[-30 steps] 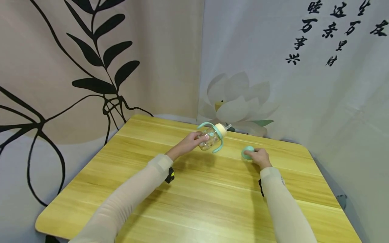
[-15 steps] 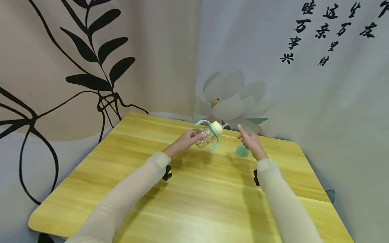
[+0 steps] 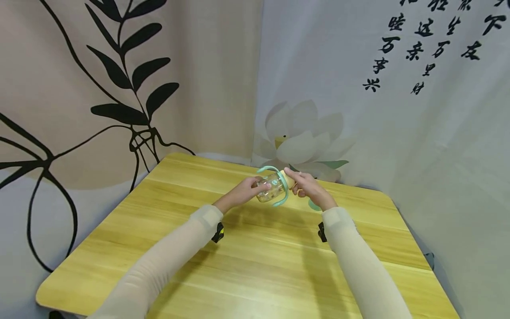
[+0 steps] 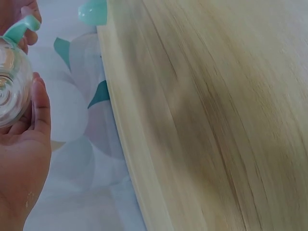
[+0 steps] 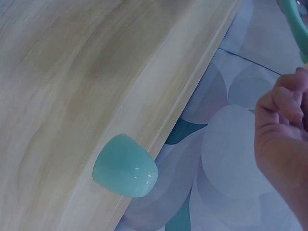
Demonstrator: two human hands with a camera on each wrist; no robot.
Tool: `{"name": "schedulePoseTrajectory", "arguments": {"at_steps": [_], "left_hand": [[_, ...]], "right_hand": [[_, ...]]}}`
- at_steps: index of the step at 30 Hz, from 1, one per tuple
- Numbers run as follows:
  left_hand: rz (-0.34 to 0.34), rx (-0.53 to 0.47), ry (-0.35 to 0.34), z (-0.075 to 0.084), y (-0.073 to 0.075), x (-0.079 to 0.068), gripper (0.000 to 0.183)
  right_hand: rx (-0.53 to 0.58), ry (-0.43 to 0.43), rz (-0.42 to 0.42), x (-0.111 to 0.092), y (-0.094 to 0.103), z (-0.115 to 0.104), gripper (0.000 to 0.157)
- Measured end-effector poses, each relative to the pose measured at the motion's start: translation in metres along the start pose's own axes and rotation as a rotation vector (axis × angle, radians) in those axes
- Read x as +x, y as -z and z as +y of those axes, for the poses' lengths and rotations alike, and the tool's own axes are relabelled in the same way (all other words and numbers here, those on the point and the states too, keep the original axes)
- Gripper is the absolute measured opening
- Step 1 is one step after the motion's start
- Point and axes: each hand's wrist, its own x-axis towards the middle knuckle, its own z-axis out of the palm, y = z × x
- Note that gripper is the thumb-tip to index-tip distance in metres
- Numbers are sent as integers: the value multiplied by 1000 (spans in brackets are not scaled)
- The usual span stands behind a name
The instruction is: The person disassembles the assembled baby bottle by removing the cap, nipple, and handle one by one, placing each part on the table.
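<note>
Tilted above the table's far side, a clear baby bottle [image 3: 269, 189] with mint-green side handles [image 3: 285, 195] points its top to the right. My left hand [image 3: 244, 193] grips its clear body, with the thumb along the near side; the left wrist view shows the base of the bottle [image 4: 9, 91] in that hand. At the pale-yellow collar [image 3: 287, 178], the fingers of my right hand [image 3: 311, 189] hold the top end, which hides the spout. Behind that wrist stands a mint-green dome cap [image 5: 126, 167], apart from both hands.
The wooden table [image 3: 255, 266] has its far edge just beyond the bottle and cap. Printed curtains [image 3: 215, 88] hang directly behind it. Both wrists carry small black devices.
My right hand has let go of the green cap, leaving it on the table, and moved left to the bottle's collar. The left hand keeps its grip on the bottle.
</note>
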Motion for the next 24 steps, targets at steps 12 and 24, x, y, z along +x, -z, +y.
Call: {"name": "schedulePoseTrajectory", "arguments": {"at_steps": [12,24], "left_hand": [[-58,-18,9,-2,4,-5,63],[-78,-80,35,-8,14,-5,62]], "right_hand": [[11,10,-44,1,-1,5,50],[68,85,-75,2,-6,5,42]]}}
